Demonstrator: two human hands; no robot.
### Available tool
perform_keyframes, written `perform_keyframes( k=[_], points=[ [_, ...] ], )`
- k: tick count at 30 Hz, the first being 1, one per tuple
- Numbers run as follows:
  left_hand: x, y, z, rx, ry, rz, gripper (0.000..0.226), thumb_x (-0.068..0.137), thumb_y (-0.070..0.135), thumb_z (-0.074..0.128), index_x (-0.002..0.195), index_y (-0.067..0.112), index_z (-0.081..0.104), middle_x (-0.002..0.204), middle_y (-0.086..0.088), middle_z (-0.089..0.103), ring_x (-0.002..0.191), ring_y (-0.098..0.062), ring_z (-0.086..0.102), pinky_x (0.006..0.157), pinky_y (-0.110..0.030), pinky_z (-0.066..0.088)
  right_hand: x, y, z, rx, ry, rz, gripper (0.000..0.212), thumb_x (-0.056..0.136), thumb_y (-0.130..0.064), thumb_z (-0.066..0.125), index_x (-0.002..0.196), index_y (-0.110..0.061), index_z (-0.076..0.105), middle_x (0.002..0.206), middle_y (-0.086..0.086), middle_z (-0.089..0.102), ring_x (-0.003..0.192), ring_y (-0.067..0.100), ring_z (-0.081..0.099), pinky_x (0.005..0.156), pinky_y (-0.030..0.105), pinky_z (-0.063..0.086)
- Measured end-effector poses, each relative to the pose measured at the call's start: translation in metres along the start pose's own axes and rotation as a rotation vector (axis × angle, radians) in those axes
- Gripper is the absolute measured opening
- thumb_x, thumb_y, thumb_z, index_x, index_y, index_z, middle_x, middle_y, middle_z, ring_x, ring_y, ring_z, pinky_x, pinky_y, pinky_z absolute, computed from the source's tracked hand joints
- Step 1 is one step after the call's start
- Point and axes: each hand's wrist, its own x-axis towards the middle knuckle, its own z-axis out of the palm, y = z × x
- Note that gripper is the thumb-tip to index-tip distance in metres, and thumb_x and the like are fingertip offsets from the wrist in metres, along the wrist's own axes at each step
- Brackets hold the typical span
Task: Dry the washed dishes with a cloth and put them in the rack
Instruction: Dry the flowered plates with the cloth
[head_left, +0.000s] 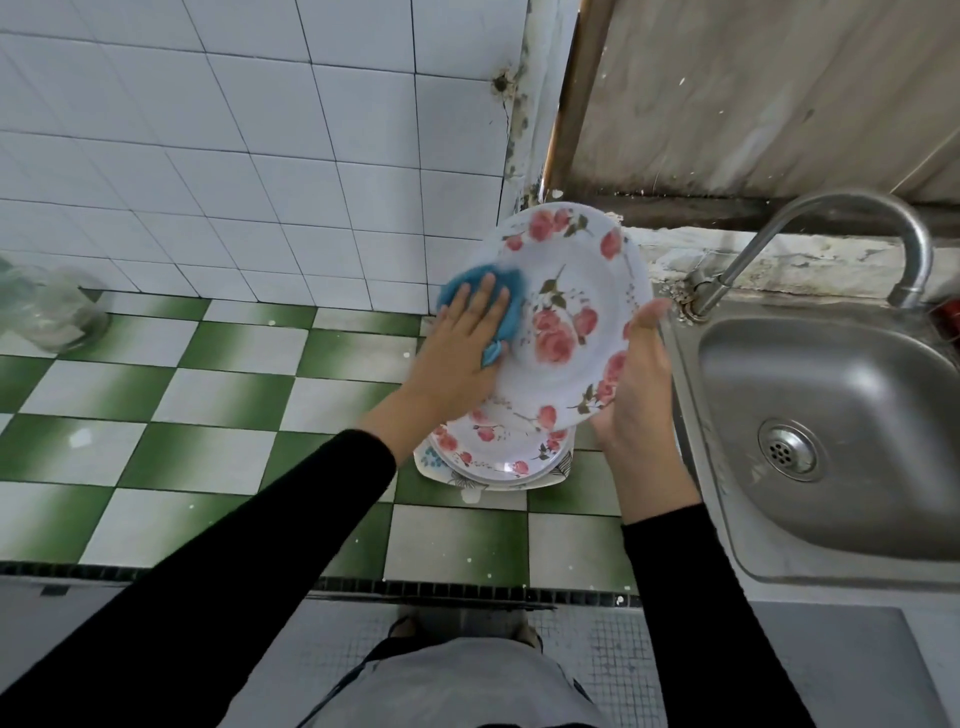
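1. The floral plate is up off the counter, tilted on edge with its face toward the camera, over the counter's right end just beside the sink.
2. Right hand has it by the right rim: the thumb lies along the front of the edge and the palm cups the rim. The fingers go behind the plate, out of sight.
3. Left hand is flat on the blue cloth, fingers straight and a little spread, pressing the cloth against the plate's left rim. A corner of cloth pokes out under the thumb side.
4. The plate's print reads clearly: pink roses with green-brown leaves, one big spray in the centre and smaller clusters round the rim.
5. Directly below sits the stack of plates on the counter, close to the sink's left rim. The top one carries the same pink rose print, and a squarer plate with a blue and grey leaf pattern shows at the bottom.
6. The counter is green-and-white check tile, with a dark mosaic strip along its front edge.
7. In the sink, the drain shows in the steel basin, and the curved faucet rises from the back left corner.
8. Far left, against the white wall tiles, a clear plastic bag sits at the counter's back edge.
9. Both arms wear black sleeves.
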Motion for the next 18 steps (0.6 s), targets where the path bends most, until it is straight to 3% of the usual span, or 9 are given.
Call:
perform_keyframes(
  k=[3, 6, 8, 11, 15, 18],
  points=[
    [-0.038, 0.017, 0.010, -0.037, -0.131, 0.146, 0.059, 0.104, 0.039, 0.028, 0.155, 0.021, 0.005, 0.162, 0.004, -0.004, 0.146, -0.009, -0.020, 0.118, -0.025, -0.016, 0.004, -0.005, -0.001, -0.009, 0.113, -0.039, 0.070, 0.077, -0.067, 0.048, 0.129, -0.021, 0.059, 0.121, 0.001, 0.072, 0.112, 0.021, 0.069, 0.098, 0.046, 0.055],
    [-0.061, 0.056, 0.014, -0.272, -0.205, 0.157, 0.056, 0.106, 0.033, 0.034, 0.152, 0.029, 0.003, 0.157, 0.017, -0.003, 0.142, 0.006, -0.019, 0.116, -0.019, -0.010, 0.007, 0.003, 0.000, -0.030, 0.178, -0.013, 0.073, 0.078, -0.078, 0.053, 0.129, -0.027, 0.060, 0.129, 0.001, 0.068, 0.123, 0.027, 0.062, 0.105, 0.053, 0.048],
    [-0.059, 0.074, 0.012, -0.434, -0.164, 0.198, 0.057, 0.105, 0.030, 0.037, 0.152, 0.028, 0.004, 0.159, 0.016, 0.002, 0.144, 0.008, -0.012, 0.118, -0.017, -0.003, 0.005, 0.008, 0.004, -0.018, 0.134, 0.033, 0.057, 0.090, -0.070, 0.045, 0.124, -0.026, 0.060, 0.122, 0.003, 0.071, 0.115, 0.028, 0.066, 0.096, 0.048, 0.055],
    [-0.038, 0.082, 0.003, -0.567, -0.059, 0.238, 0.060, 0.105, 0.025, 0.037, 0.155, 0.014, 0.006, 0.163, 0.004, 0.000, 0.150, -0.006, -0.006, 0.123, -0.026, 0.002, -0.004, 0.014, 0.013, -0.016, 0.019, 0.069, 0.057, 0.089, -0.062, 0.044, 0.120, -0.018, 0.062, 0.116, 0.008, 0.072, 0.108, 0.026, 0.070, 0.093, 0.042, 0.058],
    [-0.003, 0.060, -0.009, -0.427, 0.149, 0.158, 0.069, 0.104, 0.035, 0.030, 0.154, 0.007, -0.008, 0.162, -0.010, -0.019, 0.149, -0.022, -0.020, 0.122, -0.043, -0.008, -0.016, 0.026, 0.016, -0.052, -0.082, 0.129, 0.061, 0.080, -0.063, 0.044, 0.116, -0.017, 0.063, 0.114, 0.009, 0.074, 0.112, 0.027, 0.069, 0.092, 0.040, 0.057],
    [0.008, 0.039, -0.016, -0.482, 0.260, 0.015, 0.065, 0.104, 0.027, 0.035, 0.152, 0.017, -0.008, 0.161, -0.008, -0.018, 0.146, -0.013, -0.023, 0.121, -0.044, -0.011, -0.020, 0.028, 0.016, -0.086, -0.142, 0.145, 0.054, 0.084, -0.059, 0.042, 0.111, -0.017, 0.063, 0.104, 0.005, 0.077, 0.102, 0.020, 0.072, 0.083, 0.033, 0.060]
  ],
)
